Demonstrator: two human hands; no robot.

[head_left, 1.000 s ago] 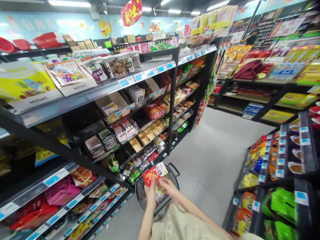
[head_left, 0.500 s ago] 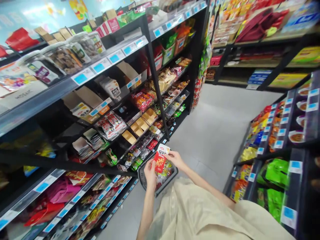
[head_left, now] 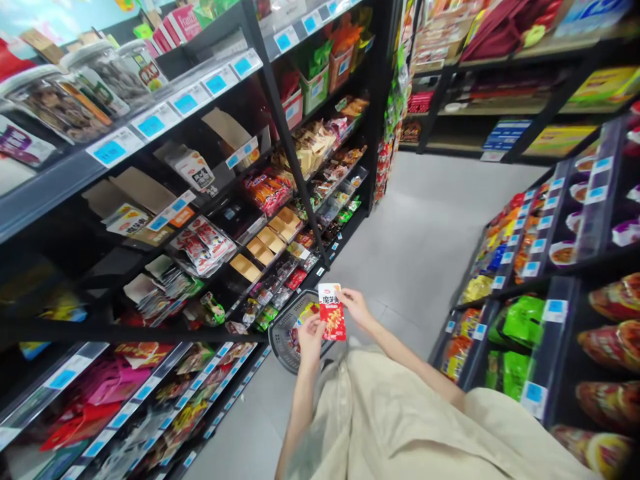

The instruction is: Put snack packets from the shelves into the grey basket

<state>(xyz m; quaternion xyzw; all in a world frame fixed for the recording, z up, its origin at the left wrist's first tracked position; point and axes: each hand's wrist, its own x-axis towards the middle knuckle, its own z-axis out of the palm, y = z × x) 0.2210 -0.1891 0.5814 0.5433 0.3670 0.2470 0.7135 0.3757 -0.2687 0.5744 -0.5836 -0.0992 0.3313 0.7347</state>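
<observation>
Both my hands hold a red and white snack packet (head_left: pixel 332 319) upright in front of me. My left hand (head_left: pixel 311 335) pinches its lower left edge. Gripping the upper right corner is my right hand (head_left: pixel 354 305). Just below and behind the packet, a dark mesh shopping basket (head_left: pixel 283 331) with packets inside stands on the floor by the shelf foot.
A tall black shelf rack (head_left: pixel 280 127) full of snacks lines the left of the aisle. A lower black rack (head_left: pixel 545 267) with noodle packs and green bags stands on the right. Grey floor (head_left: pixel 425 233) runs ahead to more shelving (head_left: pixel 500 100) at the far end.
The packet went from lying tilted low over the basket to held upright and higher in both hands. The camera tipped downward and the basket shifted left.
</observation>
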